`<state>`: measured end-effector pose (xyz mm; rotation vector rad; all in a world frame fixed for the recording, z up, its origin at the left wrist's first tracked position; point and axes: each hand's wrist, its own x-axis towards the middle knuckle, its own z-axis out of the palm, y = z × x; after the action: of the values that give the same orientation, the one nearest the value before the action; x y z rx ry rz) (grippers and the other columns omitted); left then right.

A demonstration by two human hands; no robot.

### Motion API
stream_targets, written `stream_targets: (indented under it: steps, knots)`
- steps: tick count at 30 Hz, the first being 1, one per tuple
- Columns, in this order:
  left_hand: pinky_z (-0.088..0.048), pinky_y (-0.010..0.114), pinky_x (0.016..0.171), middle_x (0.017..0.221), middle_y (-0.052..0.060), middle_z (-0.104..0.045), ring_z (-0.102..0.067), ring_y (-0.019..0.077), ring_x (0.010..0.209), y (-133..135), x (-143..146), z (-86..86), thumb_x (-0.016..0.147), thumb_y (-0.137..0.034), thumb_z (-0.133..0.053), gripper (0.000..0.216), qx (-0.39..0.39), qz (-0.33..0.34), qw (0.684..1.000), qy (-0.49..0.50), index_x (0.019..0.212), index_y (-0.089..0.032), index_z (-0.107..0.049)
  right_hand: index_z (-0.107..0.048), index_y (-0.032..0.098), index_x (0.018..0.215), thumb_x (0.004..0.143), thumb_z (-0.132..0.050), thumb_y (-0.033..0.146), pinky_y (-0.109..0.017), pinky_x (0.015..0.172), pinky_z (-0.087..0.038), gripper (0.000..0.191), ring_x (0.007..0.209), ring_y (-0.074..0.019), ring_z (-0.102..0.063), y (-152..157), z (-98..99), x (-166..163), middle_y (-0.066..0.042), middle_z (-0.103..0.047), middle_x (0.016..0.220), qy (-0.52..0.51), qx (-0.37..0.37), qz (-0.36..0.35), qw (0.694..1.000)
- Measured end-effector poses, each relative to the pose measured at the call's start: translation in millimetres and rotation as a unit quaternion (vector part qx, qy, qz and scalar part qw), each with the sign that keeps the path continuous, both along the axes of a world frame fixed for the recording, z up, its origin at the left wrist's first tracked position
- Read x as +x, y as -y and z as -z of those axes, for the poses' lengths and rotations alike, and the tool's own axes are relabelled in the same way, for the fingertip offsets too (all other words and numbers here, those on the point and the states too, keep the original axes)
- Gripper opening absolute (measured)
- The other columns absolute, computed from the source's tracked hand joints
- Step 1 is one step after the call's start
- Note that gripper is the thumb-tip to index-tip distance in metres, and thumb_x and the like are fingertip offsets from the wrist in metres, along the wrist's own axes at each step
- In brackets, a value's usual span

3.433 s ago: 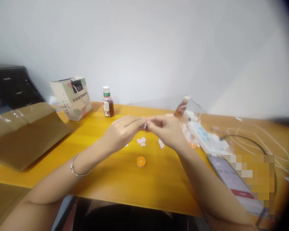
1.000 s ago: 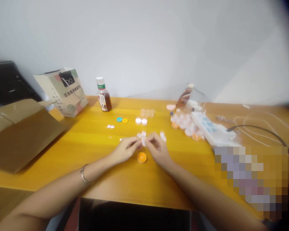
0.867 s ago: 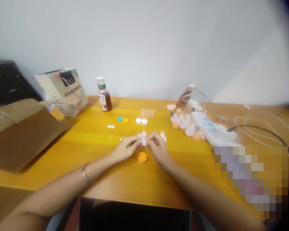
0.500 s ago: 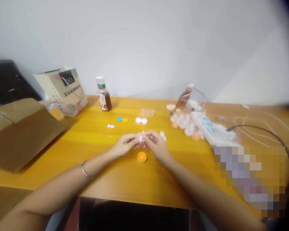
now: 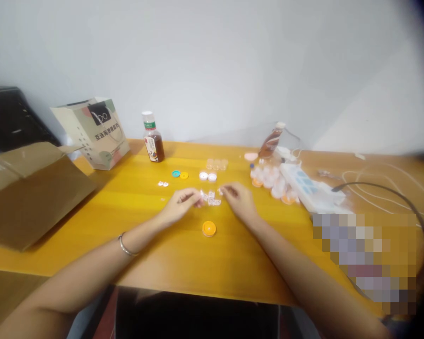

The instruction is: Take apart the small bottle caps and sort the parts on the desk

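Observation:
My left hand [image 5: 183, 203] is closed in a pinch on a small translucent white piece [image 5: 202, 193] just above the table. Opposite it, my right hand [image 5: 242, 202] pinches a small white piece [image 5: 220, 190]; its exact kind is too blurred to tell. Between the two hands lie several small white pieces with cut-out shapes [image 5: 212, 197]. Nearer to me sits a round orange cap-like part [image 5: 209, 229]. Beyond the hands are two white round parts [image 5: 204, 176], with a row of clear round parts [image 5: 217, 164] behind them.
On the left are teal [image 5: 175, 173] and yellow rings [image 5: 184, 175], small white discs [image 5: 163, 184], a bottle [image 5: 154, 143], a paper bag [image 5: 104, 136] and a cardboard box [image 5: 42, 197]. A heap of clear and orange parts [image 5: 273, 181], a second bottle [image 5: 271, 141] and cables stand right.
My hands, close together over the white pieces before, have moved apart; the right has shifted right and slightly away from me. Each now pinches its own small piece, and the pieces between them show.

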<state>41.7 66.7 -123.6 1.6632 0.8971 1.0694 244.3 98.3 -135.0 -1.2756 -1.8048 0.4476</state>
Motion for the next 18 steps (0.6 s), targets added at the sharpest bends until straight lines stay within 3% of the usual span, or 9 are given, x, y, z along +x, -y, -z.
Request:
stream_targets:
  steps: [4,8,18]
  knots:
    - [-0.042,0.022,0.067,0.070,0.002,-0.058,-0.053,0.0108,0.066,-5.1,-1.3,2.4,0.084,-0.042,-0.048,0.032,-0.007,-0.020,1.000,0.015,0.074,-0.013,-0.057,-0.067,0.020,0.079,0.082,-0.049,0.024,-0.031,0.072,-0.040,0.019,0.077,-0.0189,-0.056,-11.0,11.0,0.4,-0.006,-0.067,0.079,0.177,0.025,-0.015,0.984]
    - [-0.041,0.022,0.065,0.070,0.002,-0.058,-0.052,0.0105,0.066,-5.7,-0.2,3.6,0.084,-0.041,-0.048,0.031,-0.003,-0.034,0.999,0.018,0.073,-0.013,-0.056,-0.068,0.020,0.076,0.084,-0.047,0.024,-0.029,0.068,-0.036,0.023,0.073,-0.0186,-0.054,-12.8,14.8,-2.7,-0.007,-0.067,0.076,0.256,0.034,-0.003,0.966]
    - [-0.041,0.022,0.063,0.069,0.002,-0.058,-0.052,0.0103,0.063,-8.4,-3.0,-0.8,0.082,-0.043,-0.049,0.033,0.004,-0.040,0.999,-0.010,0.071,-0.013,-0.057,-0.069,0.020,0.073,0.082,-0.049,0.025,-0.026,0.065,-0.037,0.023,0.069,-0.0163,-0.054,-15.7,14.1,-1.8,-0.004,-0.066,0.071,0.228,0.006,-0.014,0.974]
